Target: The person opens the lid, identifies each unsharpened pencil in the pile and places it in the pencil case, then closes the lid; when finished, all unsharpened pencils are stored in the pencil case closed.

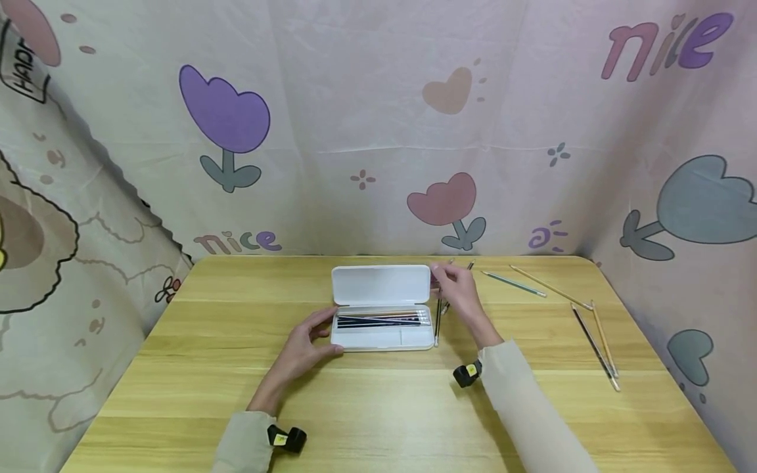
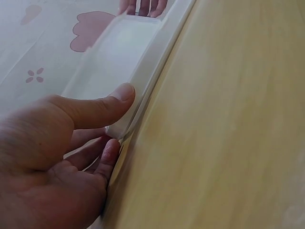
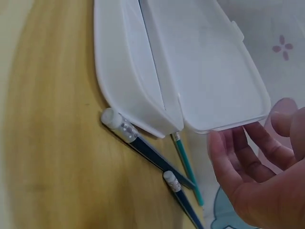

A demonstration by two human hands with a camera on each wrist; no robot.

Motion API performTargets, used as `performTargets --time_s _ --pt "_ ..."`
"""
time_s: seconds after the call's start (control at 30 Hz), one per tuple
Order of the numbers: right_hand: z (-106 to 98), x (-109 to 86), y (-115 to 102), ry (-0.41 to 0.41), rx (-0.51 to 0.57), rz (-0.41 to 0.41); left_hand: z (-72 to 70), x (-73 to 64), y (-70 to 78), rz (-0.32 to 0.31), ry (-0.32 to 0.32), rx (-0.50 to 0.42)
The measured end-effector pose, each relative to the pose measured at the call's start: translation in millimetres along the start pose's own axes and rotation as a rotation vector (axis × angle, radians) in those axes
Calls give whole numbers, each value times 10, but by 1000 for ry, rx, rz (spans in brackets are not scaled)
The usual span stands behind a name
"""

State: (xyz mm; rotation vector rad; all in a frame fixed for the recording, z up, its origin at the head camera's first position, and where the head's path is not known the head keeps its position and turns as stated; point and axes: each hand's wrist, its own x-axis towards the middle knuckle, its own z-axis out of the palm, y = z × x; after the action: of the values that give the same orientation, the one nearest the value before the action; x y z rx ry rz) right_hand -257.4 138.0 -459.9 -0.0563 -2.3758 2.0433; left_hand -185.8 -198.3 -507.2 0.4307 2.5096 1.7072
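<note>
A white pencil case (image 1: 367,339) lies open on the table, its lid (image 1: 381,286) tilted up at the back. Several pencils (image 1: 378,321) lie in its rear compartment. My left hand (image 1: 301,348) grips the case's left end, thumb at the front corner and fingers along the side. At the lid's right edge is my right hand (image 1: 458,292); in the right wrist view its fingertips touch the edge from behind, with the thumb apart from it. Dark pencils (image 3: 147,150) with white erasers and a green pencil (image 3: 187,164) lie beside the case's right end.
On the table's right side lie a teal pencil (image 1: 514,284), a long yellow pencil (image 1: 550,287), another yellow pencil (image 1: 604,338) and a black pencil (image 1: 593,345). A patterned curtain (image 1: 355,98) hangs behind the wooden table (image 1: 378,414).
</note>
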Motion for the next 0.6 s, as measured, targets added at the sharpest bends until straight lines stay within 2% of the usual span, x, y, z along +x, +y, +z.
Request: performTargets --time_s 0.17,0.27,0.43,0.6 --pt "-3 -192 -45 2 -5 -48 -5 12 15 -4 1 -13" --pt "-28 -283 -34 -12 -31 -43 -10 18 19 -20 2 -26" --pt "-151 -445 50 -105 -112 -10 -6 23 6 -65 2 -55" --pt "-268 -583 143 -237 -250 -73 -25 12 -9 -63 -9 -96"
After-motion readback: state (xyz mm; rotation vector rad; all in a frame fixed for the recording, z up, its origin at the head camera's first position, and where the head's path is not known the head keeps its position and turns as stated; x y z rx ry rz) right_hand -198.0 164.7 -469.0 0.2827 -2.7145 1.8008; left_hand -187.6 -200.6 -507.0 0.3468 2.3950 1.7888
